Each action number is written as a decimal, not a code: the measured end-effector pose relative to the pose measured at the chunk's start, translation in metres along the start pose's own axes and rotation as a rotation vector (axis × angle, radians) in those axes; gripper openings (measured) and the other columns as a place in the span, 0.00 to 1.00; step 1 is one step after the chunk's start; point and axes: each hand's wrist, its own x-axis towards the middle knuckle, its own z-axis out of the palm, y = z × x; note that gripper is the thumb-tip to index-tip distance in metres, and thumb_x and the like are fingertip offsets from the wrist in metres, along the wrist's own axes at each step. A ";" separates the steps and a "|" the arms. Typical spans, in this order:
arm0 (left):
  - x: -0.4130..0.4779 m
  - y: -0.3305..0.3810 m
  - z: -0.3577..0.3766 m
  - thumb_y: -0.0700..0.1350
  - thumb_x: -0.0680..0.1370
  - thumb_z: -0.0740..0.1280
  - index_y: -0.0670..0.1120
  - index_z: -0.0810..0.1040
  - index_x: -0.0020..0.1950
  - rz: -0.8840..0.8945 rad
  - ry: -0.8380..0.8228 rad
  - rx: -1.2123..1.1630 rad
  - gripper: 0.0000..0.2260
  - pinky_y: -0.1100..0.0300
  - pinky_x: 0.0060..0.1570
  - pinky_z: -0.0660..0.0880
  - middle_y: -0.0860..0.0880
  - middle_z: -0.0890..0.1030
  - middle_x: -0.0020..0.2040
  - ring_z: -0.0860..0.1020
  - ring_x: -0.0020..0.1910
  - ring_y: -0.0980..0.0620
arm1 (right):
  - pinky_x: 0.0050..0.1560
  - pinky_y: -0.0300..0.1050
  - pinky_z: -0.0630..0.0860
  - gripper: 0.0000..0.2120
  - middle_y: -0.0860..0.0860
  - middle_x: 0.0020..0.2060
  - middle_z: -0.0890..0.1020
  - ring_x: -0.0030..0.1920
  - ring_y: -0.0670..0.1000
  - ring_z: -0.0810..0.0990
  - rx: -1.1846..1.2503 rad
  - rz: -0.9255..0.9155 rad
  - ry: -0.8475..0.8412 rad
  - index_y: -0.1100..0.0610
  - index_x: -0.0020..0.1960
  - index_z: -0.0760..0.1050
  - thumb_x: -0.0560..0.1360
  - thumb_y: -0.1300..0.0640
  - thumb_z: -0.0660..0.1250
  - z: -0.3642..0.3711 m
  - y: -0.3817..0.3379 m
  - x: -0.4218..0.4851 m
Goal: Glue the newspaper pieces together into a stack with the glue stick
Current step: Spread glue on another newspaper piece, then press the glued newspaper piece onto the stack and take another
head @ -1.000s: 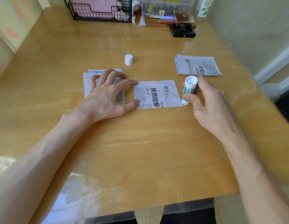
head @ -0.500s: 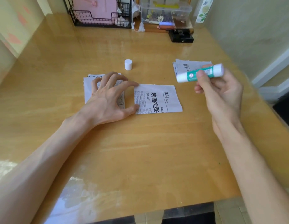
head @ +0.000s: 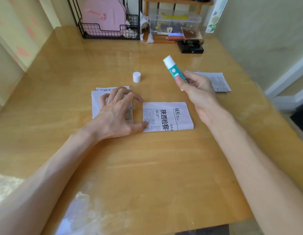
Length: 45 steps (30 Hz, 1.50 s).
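Observation:
My right hand (head: pixel 196 89) grips a white and green glue stick (head: pixel 172 68) above the table, with one white end pointing up and to the left. A newspaper piece (head: pixel 169 116) printed with bold black characters lies flat in the middle. Its left edge is touched by the thumb and fingertips of my left hand (head: pixel 116 112), which rests with spread fingers on a small stack of newspaper pieces (head: pixel 96 102) beside it. The glue stick's white cap (head: pixel 136 77) stands alone behind them. Another pile of newspaper pieces (head: pixel 216 81) lies at the right, partly hidden by my right hand.
A black wire basket (head: pixel 110 31) holding a pink item stands at the back. Beside it are a clear plastic box (head: pixel 174 24) of small things and a black box (head: pixel 191 47). The wooden table (head: pixel 147 167) ends at the wall on the right.
My right hand has lifted the glue stick off the table beside the middle piece and turned it in the air, its end now pointing up-left. My left hand has stayed on the papers.

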 end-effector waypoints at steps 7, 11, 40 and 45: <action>0.000 -0.001 0.002 0.72 0.68 0.66 0.60 0.79 0.56 0.016 0.072 -0.028 0.23 0.43 0.76 0.52 0.58 0.71 0.63 0.62 0.76 0.54 | 0.42 0.29 0.74 0.10 0.49 0.49 0.85 0.40 0.39 0.82 -0.184 -0.119 -0.028 0.49 0.59 0.80 0.79 0.54 0.75 0.022 0.003 0.021; -0.002 0.002 0.003 0.72 0.70 0.65 0.59 0.80 0.55 0.049 0.118 -0.010 0.23 0.42 0.76 0.55 0.57 0.73 0.63 0.64 0.76 0.54 | 0.55 0.42 0.80 0.10 0.45 0.47 0.87 0.47 0.44 0.85 -0.294 -0.166 -0.076 0.50 0.57 0.77 0.79 0.54 0.75 0.037 0.009 0.034; -0.003 0.007 -0.007 0.58 0.83 0.60 0.59 0.81 0.62 0.145 0.143 -0.098 0.13 0.39 0.74 0.60 0.55 0.71 0.62 0.70 0.70 0.55 | 0.47 0.25 0.68 0.09 0.44 0.48 0.79 0.46 0.42 0.76 -0.546 -0.395 0.029 0.54 0.59 0.79 0.79 0.57 0.72 0.042 0.002 -0.013; 0.004 -0.011 -0.027 0.45 0.87 0.62 0.49 0.83 0.53 0.032 0.447 -0.189 0.10 0.52 0.54 0.74 0.52 0.78 0.52 0.78 0.51 0.53 | 0.48 0.30 0.70 0.05 0.43 0.46 0.84 0.48 0.40 0.79 -0.528 -0.495 -0.268 0.53 0.54 0.83 0.79 0.55 0.75 0.061 -0.005 -0.036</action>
